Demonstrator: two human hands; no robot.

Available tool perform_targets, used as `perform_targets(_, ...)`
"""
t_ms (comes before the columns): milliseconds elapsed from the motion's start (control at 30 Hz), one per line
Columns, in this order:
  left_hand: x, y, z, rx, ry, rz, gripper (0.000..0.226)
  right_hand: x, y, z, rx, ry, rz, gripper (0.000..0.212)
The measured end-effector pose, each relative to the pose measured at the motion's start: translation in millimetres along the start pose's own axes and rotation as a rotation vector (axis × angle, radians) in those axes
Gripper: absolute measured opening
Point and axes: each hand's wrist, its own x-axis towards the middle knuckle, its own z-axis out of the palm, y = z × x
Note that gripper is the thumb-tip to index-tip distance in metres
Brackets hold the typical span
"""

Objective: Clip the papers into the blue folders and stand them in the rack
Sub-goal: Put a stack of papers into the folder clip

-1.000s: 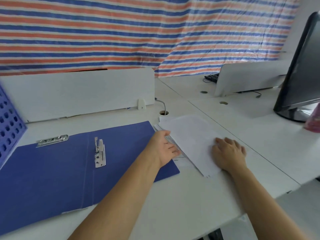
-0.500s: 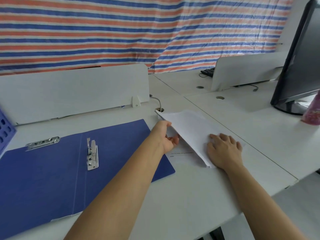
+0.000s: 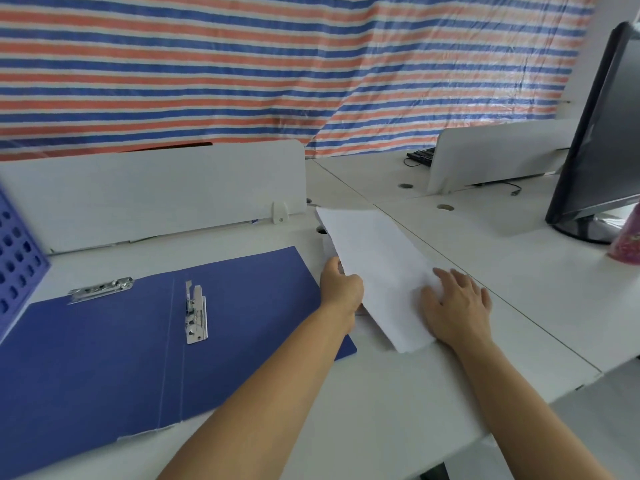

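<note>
An open blue folder [image 3: 242,306] lies flat on the white desk, with a metal clip [image 3: 195,315] on its spine and a second clip [image 3: 100,289] at its far left edge. To its right is a stack of white papers [image 3: 377,268], its left edge raised off the desk. My left hand [image 3: 341,285] grips that raised left edge, fingers under the sheets. My right hand [image 3: 457,306] rests flat on the stack's lower right part, fingers spread. The blue perforated rack [image 3: 17,258] shows at the far left edge.
A white divider panel [image 3: 156,192] stands behind the folder. A black monitor [image 3: 602,140] and a pink patterned object [image 3: 627,240] stand at the right. A cable hole [image 3: 445,207] and desk seam lie beyond the papers. The desk's front edge runs near my forearms.
My left hand has lifted the papers' left edge from flat on the desk to steeply tilted. My right hand stayed pressing on the stack. The camera view shifted slightly.
</note>
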Motion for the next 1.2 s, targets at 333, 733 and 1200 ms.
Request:
perform_targets(333, -41.6, 52.5, -108.9, 0.043, 0.140, 0.506, 0.053, -25.5, -95.5, -36.9, 1.102, -0.166, -0.108, 0.036)
perform_targets(733, -83.2, 31.4, -183.7, 0.212, 0.451, 0.796, 0.043, -81.1, -172.8, -22.5, 1.247, -0.219, -0.269, 0.016)
perform_targets(1200, -65.2, 20.8, -198.6, 0.280, 0.549, 0.751, 0.026, -78.9, -182.3, -31.5, 1.099, -0.156, -0.233, 0.028)
